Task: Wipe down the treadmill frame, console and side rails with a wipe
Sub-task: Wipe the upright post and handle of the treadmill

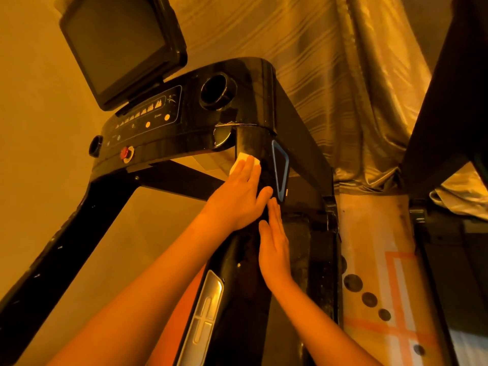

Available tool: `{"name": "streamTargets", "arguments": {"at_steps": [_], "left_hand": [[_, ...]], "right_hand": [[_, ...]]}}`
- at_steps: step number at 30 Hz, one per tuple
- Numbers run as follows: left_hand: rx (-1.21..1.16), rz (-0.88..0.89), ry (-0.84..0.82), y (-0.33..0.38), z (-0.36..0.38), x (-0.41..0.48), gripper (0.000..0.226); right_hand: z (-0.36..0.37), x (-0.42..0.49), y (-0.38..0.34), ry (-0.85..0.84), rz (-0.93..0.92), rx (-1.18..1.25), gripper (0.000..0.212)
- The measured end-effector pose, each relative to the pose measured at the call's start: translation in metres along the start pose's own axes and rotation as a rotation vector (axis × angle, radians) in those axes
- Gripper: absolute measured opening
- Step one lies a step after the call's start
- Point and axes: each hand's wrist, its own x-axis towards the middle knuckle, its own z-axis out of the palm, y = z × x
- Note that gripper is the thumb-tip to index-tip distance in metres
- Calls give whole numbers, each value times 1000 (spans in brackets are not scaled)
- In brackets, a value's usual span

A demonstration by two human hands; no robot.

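We press wipe [242, 161] under flat left hand [239, 199] on rail [248, 141], frame centre, just below console [158, 120]. Right hand [274, 249], fingers straight together, lies flat on rail lower down.

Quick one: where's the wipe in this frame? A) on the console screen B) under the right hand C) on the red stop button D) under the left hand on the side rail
D: the white wipe shows under the straight fingers of the left hand, pressed on the side rail; the right hand lies flat lower down, no wipe showing.
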Motion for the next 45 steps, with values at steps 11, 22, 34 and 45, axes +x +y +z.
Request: {"name": "streamTargets", "arguments": {"at_steps": [11, 22, 34, 45], "left_hand": [[53, 45, -25, 3, -2, 3, 66], [11, 16, -74, 3, -3, -19, 63], [16, -17, -58, 6, 8, -67, 65], [-16, -15, -76, 7, 10, -98, 62]], "right_hand": [[-1, -1, -4, -5, 6, -14, 48], [0, -2, -3, -10, 16, -1, 45], [0, -1, 3, -7, -26, -15, 43], [-1, 0, 6, -21, -11, -51, 50]]}}
